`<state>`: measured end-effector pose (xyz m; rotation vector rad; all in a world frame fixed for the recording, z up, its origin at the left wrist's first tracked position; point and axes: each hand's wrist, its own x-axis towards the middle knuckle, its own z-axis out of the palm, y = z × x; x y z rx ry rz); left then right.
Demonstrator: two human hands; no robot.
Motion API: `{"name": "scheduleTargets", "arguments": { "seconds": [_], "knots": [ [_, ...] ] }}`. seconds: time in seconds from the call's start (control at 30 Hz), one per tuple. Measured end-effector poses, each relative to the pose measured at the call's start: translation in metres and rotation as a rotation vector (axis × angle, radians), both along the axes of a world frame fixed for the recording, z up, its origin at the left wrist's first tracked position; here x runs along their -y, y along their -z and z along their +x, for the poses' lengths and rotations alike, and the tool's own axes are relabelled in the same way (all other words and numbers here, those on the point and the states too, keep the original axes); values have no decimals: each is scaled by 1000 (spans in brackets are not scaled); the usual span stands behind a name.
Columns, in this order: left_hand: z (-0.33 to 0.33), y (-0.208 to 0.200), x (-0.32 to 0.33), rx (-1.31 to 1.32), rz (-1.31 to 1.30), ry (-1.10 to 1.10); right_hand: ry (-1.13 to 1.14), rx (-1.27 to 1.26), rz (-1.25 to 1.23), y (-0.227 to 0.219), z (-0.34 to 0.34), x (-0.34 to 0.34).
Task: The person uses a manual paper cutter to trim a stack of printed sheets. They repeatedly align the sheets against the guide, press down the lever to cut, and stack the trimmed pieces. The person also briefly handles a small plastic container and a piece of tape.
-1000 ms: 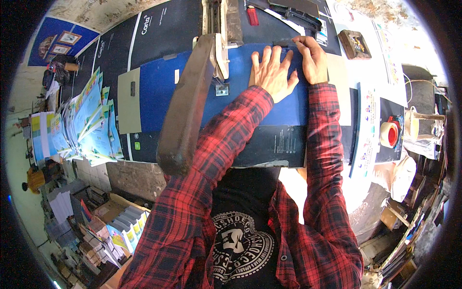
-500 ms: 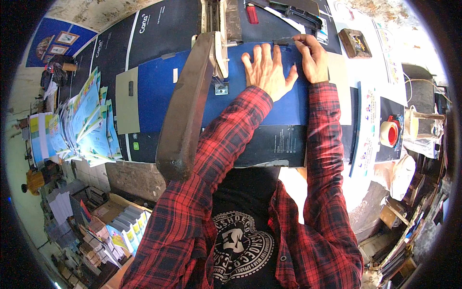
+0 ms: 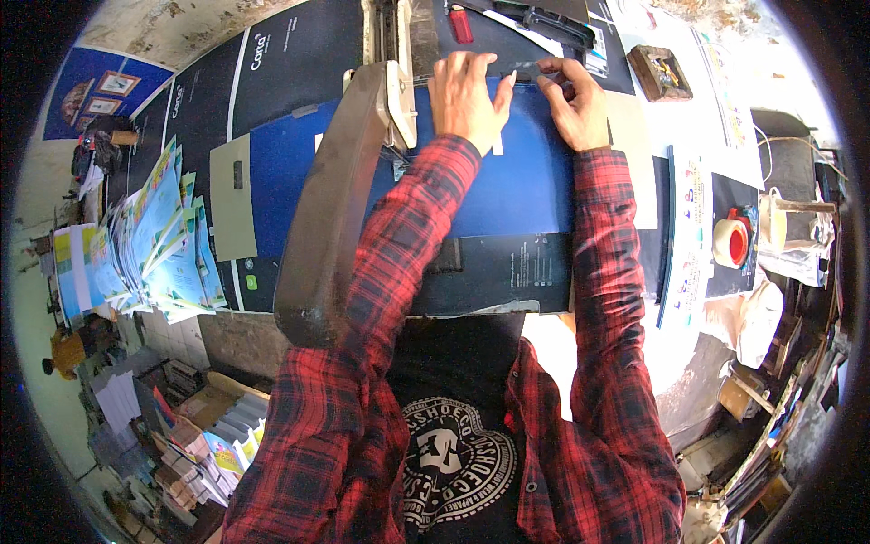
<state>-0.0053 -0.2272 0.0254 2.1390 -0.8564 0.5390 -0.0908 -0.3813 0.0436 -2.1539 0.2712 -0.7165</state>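
Note:
A blue sheet [image 3: 517, 190] lies across the dark table top, with a grey-green board [image 3: 233, 204] along its left end. My left hand [image 3: 467, 104] rests on the far part of the sheet, fingers stretched out and thumb pointing toward my right hand. My right hand [image 3: 580, 109] is bent at the sheet's far right edge, thumb and forefinger curled. Near its fingertips is a short, shiny, dark strip of tape [image 3: 521, 70]; the exact grip is hard to see. The long brown lever [image 3: 331, 208] of a bench machine slants over the sheet, left of my left forearm.
Fanned printed sheets [image 3: 163, 245] pile up at the left. On the right are a printed stack [image 3: 684, 236], a tape roll [image 3: 729, 242] and a small wooden box [image 3: 660, 72]. A red object [image 3: 461, 25] and a black tool [image 3: 553, 25] lie at the back.
My left hand has slid away from me and slightly left, up to the sheet's far edge. My right hand has shifted slightly left, its fingers more curled.

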Motion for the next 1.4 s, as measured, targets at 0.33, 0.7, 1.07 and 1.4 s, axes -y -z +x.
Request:
{"name": "scheduleTargets", "arguments": {
  "seconds": [0.33, 0.7, 1.07, 1.4],
  "knots": [
    [-2, -1, 13, -104, -49, 2, 9, 21, -51, 3, -1, 3],
    [7, 5, 18, -243, -115, 61, 3, 10, -96, 2, 0, 3],
    [5, 3, 17, -242, -99, 31, -2, 35, -101, 1, 0, 1],
    [3, 2, 17, -241, -73, 21, 9, 2, -107, 2, 1, 2]
  ]
}}
